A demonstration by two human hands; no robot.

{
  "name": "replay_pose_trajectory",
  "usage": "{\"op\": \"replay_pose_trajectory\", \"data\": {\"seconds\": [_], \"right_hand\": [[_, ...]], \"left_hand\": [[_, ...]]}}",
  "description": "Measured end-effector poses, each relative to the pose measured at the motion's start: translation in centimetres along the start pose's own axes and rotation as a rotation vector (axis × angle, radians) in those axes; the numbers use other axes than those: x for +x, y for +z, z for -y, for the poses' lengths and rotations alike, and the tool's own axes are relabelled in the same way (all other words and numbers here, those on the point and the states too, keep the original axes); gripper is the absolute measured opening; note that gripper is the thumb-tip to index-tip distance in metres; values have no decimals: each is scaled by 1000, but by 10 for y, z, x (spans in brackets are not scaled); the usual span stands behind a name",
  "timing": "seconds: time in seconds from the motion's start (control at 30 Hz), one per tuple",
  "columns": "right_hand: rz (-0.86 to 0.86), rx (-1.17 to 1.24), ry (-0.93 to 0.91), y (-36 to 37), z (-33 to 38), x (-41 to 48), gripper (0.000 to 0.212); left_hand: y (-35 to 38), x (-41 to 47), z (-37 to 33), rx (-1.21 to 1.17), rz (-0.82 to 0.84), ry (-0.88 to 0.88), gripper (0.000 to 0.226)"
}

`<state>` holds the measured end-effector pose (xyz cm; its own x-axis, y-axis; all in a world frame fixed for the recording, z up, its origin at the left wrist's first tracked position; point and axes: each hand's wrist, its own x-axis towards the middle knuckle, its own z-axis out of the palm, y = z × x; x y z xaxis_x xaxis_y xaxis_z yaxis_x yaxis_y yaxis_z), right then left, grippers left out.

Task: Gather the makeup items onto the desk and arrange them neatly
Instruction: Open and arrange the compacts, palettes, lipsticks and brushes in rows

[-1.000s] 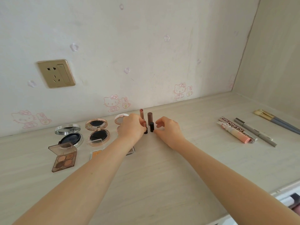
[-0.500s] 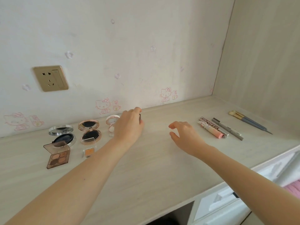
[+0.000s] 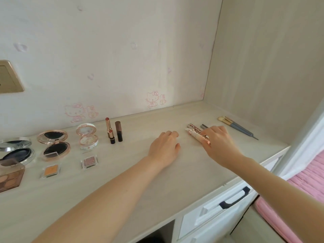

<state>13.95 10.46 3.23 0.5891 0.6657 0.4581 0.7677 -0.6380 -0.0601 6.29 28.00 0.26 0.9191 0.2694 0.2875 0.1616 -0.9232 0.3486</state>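
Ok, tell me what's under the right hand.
The right hand covers part of a pink tube and a brown lettered tube; a grey pen pokes out beyond it. The rest of them is hidden.

Right hand (image 3: pixel 217 142) covered most of the grey pen (image 3: pixel 204 126). Left edge cut off wall socket (image 3: pixel 8 78) and brown palette (image 3: pixel 10 174).

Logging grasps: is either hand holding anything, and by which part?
Left hand rests empty on the desk. Right hand covers the near ends of the pink tubes; a real grip cannot be told.
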Motion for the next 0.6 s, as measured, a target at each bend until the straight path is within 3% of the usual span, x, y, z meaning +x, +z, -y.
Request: {"op": "replay_pose_trajectory", "data": {"seconds": [0.23, 0.3, 0.4, 0.6], "right_hand": [[-69, -34, -24, 16, -22, -5, 28], [-25, -72, 56, 28, -29, -1, 22], [36, -66, 115, 43, -37, 0, 34], [-53, -70, 42, 47, -36, -2, 21]], "left_hand": [[26, 40, -19, -90, -5, -59, 40], [28, 51, -22, -124, 13, -79, 45], [32, 66, -23, -174, 99, -107, 50], [41, 79, -21, -188, 121, -114, 40]]}}
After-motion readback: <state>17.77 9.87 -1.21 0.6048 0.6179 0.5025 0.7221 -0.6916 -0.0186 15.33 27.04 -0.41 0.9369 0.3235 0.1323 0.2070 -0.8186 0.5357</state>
